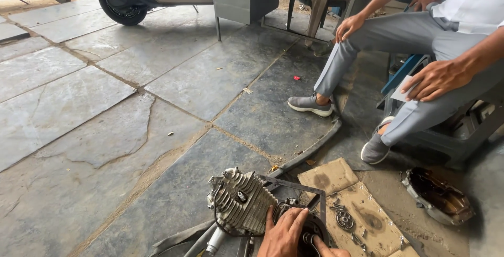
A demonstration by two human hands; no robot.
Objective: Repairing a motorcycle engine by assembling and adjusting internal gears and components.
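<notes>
- One hand, the left hand [283, 232], lies flat with fingers spread on a dark round engine part [313, 229], gripping nothing.
- Just left sits a finned cylinder head [240, 202] on the stone floor [157, 131].
- The right hand [328, 250] barely shows; its grip cannot be told.

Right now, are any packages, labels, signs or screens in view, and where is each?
No labels, signs or screens show.
Flattened cardboard pieces: floor right of the finned engine part, tan, stained, small metal parts on them.
White flat item: under the seated person's hand; kind unclear.
</notes>
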